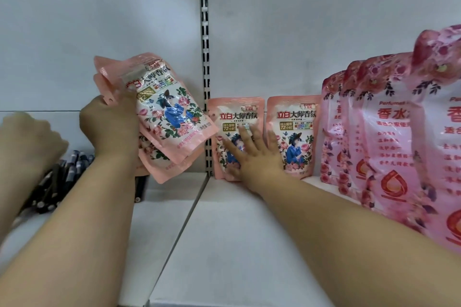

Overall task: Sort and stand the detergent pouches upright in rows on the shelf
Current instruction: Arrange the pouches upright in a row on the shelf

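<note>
Detergent pouches, small pink: 2 stand upright side by side at the far back of the shelf (224,232), the left one (235,117) just right of the slotted upright (205,57), the right one (294,132) beside it. Right hand (254,157) lies flat, fingers spread, against the left pouch's front; grip open. Left hand (112,127) grip is closed around a tilted stack of matching pouches (172,117), held above the shelf. Larger pink pouches (389,137) stand in a row at right. Dark pens (57,182) lie at far left.
</note>
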Demonstrator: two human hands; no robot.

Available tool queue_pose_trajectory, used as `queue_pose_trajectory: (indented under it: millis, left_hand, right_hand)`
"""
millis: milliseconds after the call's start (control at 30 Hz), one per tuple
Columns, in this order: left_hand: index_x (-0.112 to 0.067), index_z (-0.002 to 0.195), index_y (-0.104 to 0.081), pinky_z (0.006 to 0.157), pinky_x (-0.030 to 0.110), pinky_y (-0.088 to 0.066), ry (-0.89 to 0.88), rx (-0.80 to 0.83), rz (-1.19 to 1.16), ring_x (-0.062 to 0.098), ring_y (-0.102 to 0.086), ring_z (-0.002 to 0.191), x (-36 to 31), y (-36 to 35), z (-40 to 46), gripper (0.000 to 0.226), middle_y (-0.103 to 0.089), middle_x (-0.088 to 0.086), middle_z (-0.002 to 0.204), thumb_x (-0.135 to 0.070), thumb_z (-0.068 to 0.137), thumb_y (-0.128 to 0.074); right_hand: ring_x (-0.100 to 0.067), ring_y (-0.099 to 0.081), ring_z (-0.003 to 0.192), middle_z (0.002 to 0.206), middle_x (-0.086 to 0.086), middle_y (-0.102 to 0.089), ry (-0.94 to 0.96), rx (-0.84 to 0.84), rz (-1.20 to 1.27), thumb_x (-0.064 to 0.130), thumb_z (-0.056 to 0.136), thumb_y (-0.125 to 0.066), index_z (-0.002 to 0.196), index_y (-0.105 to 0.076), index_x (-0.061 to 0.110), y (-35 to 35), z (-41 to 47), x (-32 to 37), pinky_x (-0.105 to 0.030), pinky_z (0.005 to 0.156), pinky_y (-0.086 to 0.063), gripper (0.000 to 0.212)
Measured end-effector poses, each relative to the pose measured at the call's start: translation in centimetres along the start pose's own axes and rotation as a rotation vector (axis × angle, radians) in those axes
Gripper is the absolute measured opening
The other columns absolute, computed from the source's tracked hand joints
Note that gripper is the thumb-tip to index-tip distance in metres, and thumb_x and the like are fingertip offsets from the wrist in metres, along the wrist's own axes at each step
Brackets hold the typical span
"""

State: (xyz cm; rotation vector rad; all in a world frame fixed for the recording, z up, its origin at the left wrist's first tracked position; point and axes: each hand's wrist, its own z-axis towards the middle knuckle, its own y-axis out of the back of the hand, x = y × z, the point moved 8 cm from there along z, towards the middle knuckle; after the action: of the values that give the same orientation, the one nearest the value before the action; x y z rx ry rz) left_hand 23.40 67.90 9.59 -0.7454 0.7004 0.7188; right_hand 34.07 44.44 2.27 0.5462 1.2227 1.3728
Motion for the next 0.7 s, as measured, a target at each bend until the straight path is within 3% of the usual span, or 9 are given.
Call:
queue_pose_trajectory:
  millis: [100, 233, 400, 500, 600, 700]
  left_hand:
    - [-0.024, 0.055, -0.050, 0.069, 0.034, -0.047, 0.002, -0.007, -0.019, 0.019, -0.052, 0.069, 0.1, 0.1, 0.1, 0.030, -0.053, -0.008, 0.062, -0.038, 0.077, -0.065]
    - [-0.022, 0.054, -0.048, 0.063, 0.029, -0.040, 0.005, -0.007, 0.011, 0.017, -0.049, 0.067, 0.3, 0.0, -0.3, 0.035, -0.050, -0.008, 0.059, -0.040, 0.079, -0.063]
    - [-0.020, 0.054, -0.048, 0.065, 0.032, -0.042, 0.030, 0.014, 0.016, 0.019, -0.049, 0.068, 0.6, -0.1, -0.1, 0.036, -0.051, -0.005, 0.060, -0.044, 0.075, -0.064]
    - [-0.021, 0.056, -0.049, 0.066, 0.029, -0.042, 0.063, 0.027, -0.027, 0.016, -0.051, 0.067, 0.5, -0.3, -0.5, 0.034, -0.053, -0.007, 0.063, -0.042, 0.076, -0.066]
    - [-0.021, 0.058, -0.050, 0.066, 0.028, -0.042, 0.086, 0.048, -0.050, 0.012, -0.051, 0.065, 0.2, -0.5, -0.9, 0.032, -0.054, -0.008, 0.065, -0.039, 0.077, -0.067]
    - [-0.020, 0.059, -0.051, 0.066, 0.028, -0.043, 0.118, 0.067, -0.083, 0.015, -0.053, 0.068, 0.3, -0.6, -1.3, 0.031, -0.057, -0.006, 0.067, -0.039, 0.077, -0.068]
  right_hand:
    - [-0.029, 0.032, 0.135, 0.148, -0.006, 0.035, -0.013, 0.001, -0.041, 0.054, 0.096, -0.015, 0.138, 0.028, 0.034, 0.2, 0.2, 0.4, -0.053, 0.102, 0.023, 0.064]
    - [-0.029, 0.030, 0.136, 0.149, -0.007, 0.032, -0.032, 0.003, -0.040, 0.054, 0.096, -0.014, 0.139, 0.027, 0.031, -0.2, 0.0, 0.8, -0.055, 0.105, 0.019, 0.064]
    - [-0.026, 0.030, 0.137, 0.152, -0.003, 0.027, -0.024, -0.017, 0.142, 0.053, 0.095, -0.022, 0.142, 0.022, 0.032, 0.0, -0.1, 0.8, -0.050, 0.107, 0.018, 0.067]
    - [-0.023, 0.020, 0.141, 0.155, -0.001, 0.019, -0.006, -0.106, 0.332, 0.051, 0.095, -0.028, 0.146, 0.011, 0.032, 1.5, -0.7, 0.3, -0.046, 0.111, 0.014, 0.066]
    - [-0.022, 0.012, 0.142, 0.155, 0.001, 0.013, -0.154, -0.253, 0.487, 0.045, 0.096, -0.032, 0.146, 0.007, 0.029, 2.9, -1.6, -3.3, -0.042, 0.113, 0.010, 0.066]
    - [-0.023, 0.022, 0.141, 0.152, 0.000, 0.026, -0.376, -0.126, 0.500, 0.051, 0.096, -0.024, 0.143, 0.021, 0.032, 0.3, -2.3, -7.1, -0.043, 0.112, 0.013, 0.068]
